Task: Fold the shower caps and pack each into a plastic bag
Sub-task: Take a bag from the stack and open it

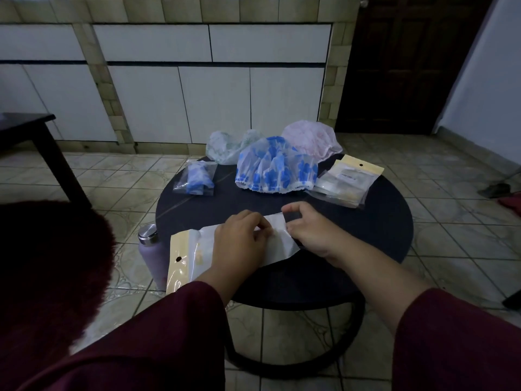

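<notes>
Both the left hand (pixel 239 235) and right hand (pixel 306 232) pinch a white folded cap (pixel 277 238) entering the plastic bag (pixel 186 258). Packing step in hand. Next: push it fully inside.

Head camera looks down (wide-angle) over the round table (pixel 366 235).
</notes>
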